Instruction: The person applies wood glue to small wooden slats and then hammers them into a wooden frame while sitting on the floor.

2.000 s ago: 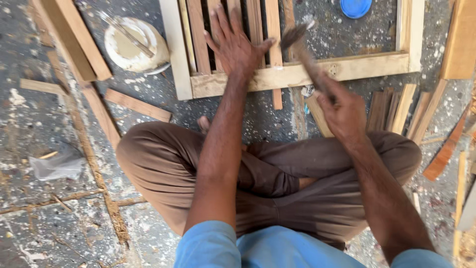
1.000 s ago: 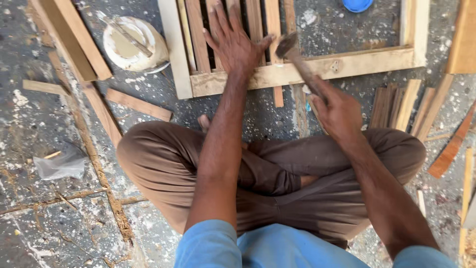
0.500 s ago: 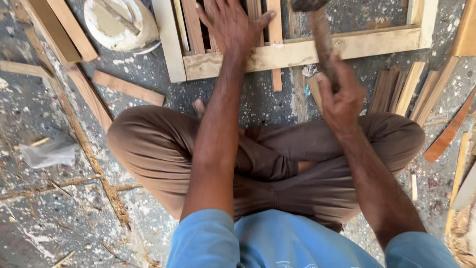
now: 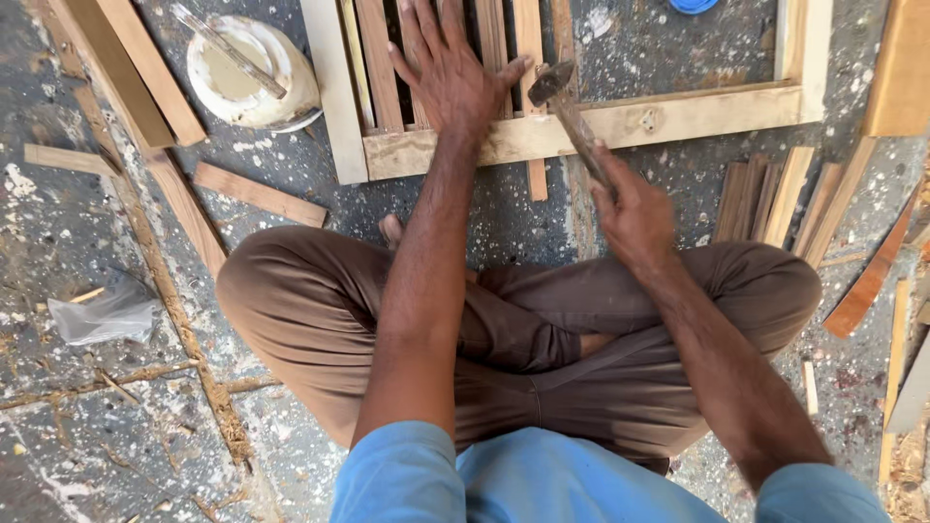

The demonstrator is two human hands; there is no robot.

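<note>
Right now I'm holding the right hand [image 4: 635, 208] wrapped tight round the lower end of the hammer [image 4: 573, 114] handle; the handle is running up and to the left from the fist, so the dark metal head is sitting just above the frame [image 4: 678, 114] rail, close beside the left thumb. I'm keeping the left hand [image 4: 450, 73] flat, fingers spread apart, palm pressing down on the slats [image 4: 378, 58] where they are meeting the rail; it is gripping nothing. Both hands are reaching forward of my crossed legs; the left is lying farther out on the frame, the right nearer to me and to the right. The rail's long axis is running left to right across the view, the slats are running away from me at right angles to it, and one slat end is poking out below the rail just left of the hammer.

Frame and slats are looking like pale raw wood, flat and square-edged. The handle is worn brown wood. Left of the frame a white tub [image 4: 254, 73] with a stick across it is standing on the speckled concrete floor [image 4: 87, 426]. Loose strips [image 4: 775, 199] are lying fanned out right of my right hand, more planks [image 4: 131, 68] far left, and a crumpled clear bag [image 4: 102, 312] near my left knee.
</note>
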